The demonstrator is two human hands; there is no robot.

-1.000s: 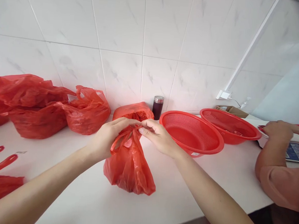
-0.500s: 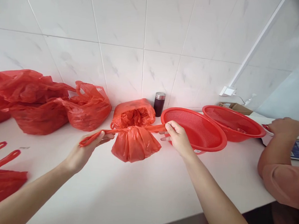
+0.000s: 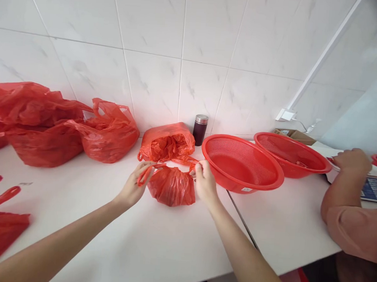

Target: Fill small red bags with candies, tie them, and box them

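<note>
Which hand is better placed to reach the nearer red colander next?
Right, probably: the right hand is beside the nearer red colander, while the left hand is across the gathered red plastic bag from it. Both hands grip that bag, so neither is free.

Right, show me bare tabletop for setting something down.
Bare tabletop shows between the held red bag and the near edge, and between the nearer colander and the co-worker's arm. It's crowded along the wall: bags, flask, colanders.

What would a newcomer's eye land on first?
Likely the red bag just below centre, its top held by the left hand and right hand. Next, the large red colander to its right, then the dark flask near the tiled wall.
</note>
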